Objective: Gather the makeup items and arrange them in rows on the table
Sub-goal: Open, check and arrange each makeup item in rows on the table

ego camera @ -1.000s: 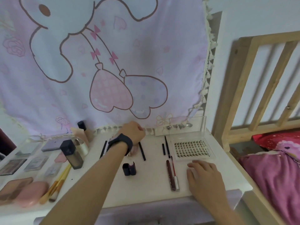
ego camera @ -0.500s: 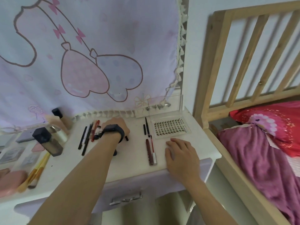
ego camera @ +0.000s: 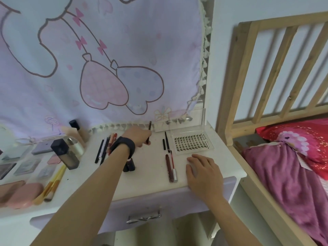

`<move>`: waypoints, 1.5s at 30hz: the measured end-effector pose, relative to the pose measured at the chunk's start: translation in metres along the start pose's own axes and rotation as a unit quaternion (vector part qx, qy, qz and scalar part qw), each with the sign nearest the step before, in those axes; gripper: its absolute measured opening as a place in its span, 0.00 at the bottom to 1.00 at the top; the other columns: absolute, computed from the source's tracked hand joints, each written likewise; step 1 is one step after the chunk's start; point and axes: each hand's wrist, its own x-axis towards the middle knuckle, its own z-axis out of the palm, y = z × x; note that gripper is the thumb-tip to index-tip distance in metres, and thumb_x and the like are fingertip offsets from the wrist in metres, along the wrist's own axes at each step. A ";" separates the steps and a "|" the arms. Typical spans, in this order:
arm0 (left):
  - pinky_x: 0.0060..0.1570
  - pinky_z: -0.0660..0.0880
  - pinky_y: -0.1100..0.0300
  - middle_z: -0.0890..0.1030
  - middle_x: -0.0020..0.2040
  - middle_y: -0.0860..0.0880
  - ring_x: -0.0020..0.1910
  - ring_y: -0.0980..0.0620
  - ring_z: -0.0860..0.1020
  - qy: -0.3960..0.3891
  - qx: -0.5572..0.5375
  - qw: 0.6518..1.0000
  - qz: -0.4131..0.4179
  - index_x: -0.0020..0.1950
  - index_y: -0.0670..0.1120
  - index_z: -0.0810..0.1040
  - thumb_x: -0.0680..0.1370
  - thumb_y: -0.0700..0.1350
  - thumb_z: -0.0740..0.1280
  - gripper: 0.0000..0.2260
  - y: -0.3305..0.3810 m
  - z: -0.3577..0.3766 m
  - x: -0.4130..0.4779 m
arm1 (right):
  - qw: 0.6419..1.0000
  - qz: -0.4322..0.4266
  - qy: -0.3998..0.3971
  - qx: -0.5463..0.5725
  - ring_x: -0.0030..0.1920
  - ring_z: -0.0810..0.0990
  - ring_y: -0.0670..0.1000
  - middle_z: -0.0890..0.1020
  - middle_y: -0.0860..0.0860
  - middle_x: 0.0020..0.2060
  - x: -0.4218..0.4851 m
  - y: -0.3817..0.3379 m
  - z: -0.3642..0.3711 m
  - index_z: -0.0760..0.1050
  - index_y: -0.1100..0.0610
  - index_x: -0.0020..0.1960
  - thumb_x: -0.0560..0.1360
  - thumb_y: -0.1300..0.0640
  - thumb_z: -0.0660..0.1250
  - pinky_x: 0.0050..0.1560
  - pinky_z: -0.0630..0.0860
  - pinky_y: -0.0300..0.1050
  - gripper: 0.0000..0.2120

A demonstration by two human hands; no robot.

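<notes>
Two hands are over the white table [ego camera: 150,185]. The left hand [ego camera: 137,137], a black band [ego camera: 125,145] on its wrist, is to the left of the clear lash case [ego camera: 190,142] and pinches a thin dark pencil [ego camera: 149,131] that stands almost upright. The right hand [ego camera: 202,172] rests flat on the table just in front of the lash case, fingers straight and slightly spread, holding nothing. Just left of the case lie two thin black liners [ego camera: 166,142], and nearer the table's front edge two reddish tubes [ego camera: 167,166] lie side by side. Farther left of the case a group of pencils [ego camera: 104,148] lies close together, and beyond them a dark-capped foundation bottle [ego camera: 65,155] stands upright.
</notes>
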 end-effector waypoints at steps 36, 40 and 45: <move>0.35 0.68 0.71 0.78 0.34 0.59 0.34 0.65 0.73 0.064 -0.222 0.958 0.168 0.48 0.55 0.81 0.82 0.52 0.63 0.09 -0.091 0.083 -0.081 | 0.912 0.082 -0.141 0.375 0.27 0.68 0.44 0.82 0.46 0.34 0.007 -0.024 -0.026 0.82 0.49 0.48 0.83 0.53 0.64 0.29 0.66 0.33 0.09; 0.36 0.68 0.72 0.79 0.35 0.57 0.35 0.65 0.74 0.086 -0.224 0.954 0.181 0.47 0.53 0.82 0.81 0.50 0.65 0.07 -0.092 0.087 -0.083 | 0.920 0.093 -0.083 0.370 0.27 0.67 0.43 0.81 0.46 0.33 0.004 -0.025 -0.019 0.81 0.48 0.46 0.83 0.53 0.64 0.29 0.65 0.32 0.10; 0.37 0.69 0.72 0.80 0.35 0.58 0.38 0.64 0.76 0.106 -0.206 0.951 0.207 0.46 0.58 0.80 0.80 0.47 0.67 0.06 -0.092 0.087 -0.088 | 0.905 0.124 -0.077 0.399 0.27 0.70 0.45 0.80 0.46 0.31 0.004 -0.023 -0.017 0.80 0.48 0.44 0.83 0.53 0.64 0.28 0.69 0.35 0.11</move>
